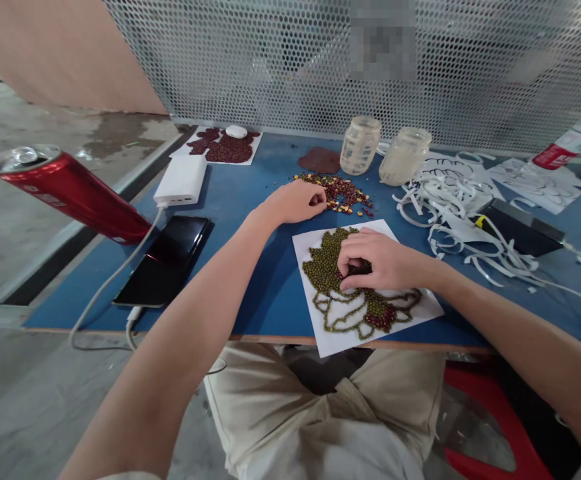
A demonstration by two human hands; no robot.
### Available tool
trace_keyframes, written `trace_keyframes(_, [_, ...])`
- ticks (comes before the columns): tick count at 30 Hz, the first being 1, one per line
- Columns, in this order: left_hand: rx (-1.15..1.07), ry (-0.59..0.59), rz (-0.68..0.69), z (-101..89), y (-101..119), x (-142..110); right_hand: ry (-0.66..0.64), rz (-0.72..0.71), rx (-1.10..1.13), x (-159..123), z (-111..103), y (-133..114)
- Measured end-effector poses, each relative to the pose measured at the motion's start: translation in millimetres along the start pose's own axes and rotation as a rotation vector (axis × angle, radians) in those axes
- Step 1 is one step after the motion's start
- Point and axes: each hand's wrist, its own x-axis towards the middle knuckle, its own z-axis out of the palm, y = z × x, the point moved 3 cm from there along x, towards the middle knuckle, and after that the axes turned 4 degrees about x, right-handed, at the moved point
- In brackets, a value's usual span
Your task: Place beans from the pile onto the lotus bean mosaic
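A sheet of white paper (328, 343) lies at the table's near edge, bearing a bean picture. Green mung beans (323, 263) fill its upper part and trace outlines lower down, with a patch of dark red beans (380, 320) near the bottom. Over the picture, my right hand (370, 260) is closed in a pinch; a reddish bean shows by its fingertips, but I cannot tell whether it is held. My left hand (298, 201) rests at the left edge of a loose pile of mixed red and yellow beans (343, 193), its fingers curled together and their tips partly hidden.
Two glass jars (360, 145) stand behind the pile, beside a brown flat patch (319, 160). Tangled white paper strips (450, 200) and a black box (520, 227) lie right. Left are a red can (75, 193), a phone (165, 260), a white power bank (182, 179) and another bean picture (230, 148).
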Motion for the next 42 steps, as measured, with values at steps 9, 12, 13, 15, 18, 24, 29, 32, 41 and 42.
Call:
trace_keyframes(9, [-0.006,0.012,-0.001,0.7,-1,0,-0.042,0.055,0.054,3,2,0])
trace_keyframes(12, [-0.007,0.006,-0.008,0.4,-1,-1,-0.012,0.067,0.084,3,0,0])
trace_keyframes(13, [-0.003,0.004,-0.006,0.4,-1,-1,0.013,0.084,0.123,3,-2,1])
trace_keyframes(15, [0.007,0.002,-0.003,0.5,-2,0,0.111,0.149,0.225,2,-11,7])
trace_keyframes(18, [0.008,-0.003,0.001,1.3,-2,1,0.403,0.279,0.259,-3,-35,27])
trace_keyframes(24, [-0.016,0.000,0.028,3.2,-4,2,0.779,0.466,-0.101,-29,-78,82])
trace_keyframes(29, [-0.011,0.002,0.002,1.8,-3,1,0.601,0.567,-0.300,-33,-77,109])
trace_keyframes(32, [-0.010,-0.005,0.000,0.5,-1,1,0.514,0.511,-0.376,-28,-73,111])
trace_keyframes(41, [-0.012,0.010,0.003,1.9,-1,2,0.388,0.435,-0.396,-22,-71,113])
trace_keyframes(42, [-0.012,0.007,0.001,2.0,-2,2,0.391,0.396,-0.376,-20,-71,105])
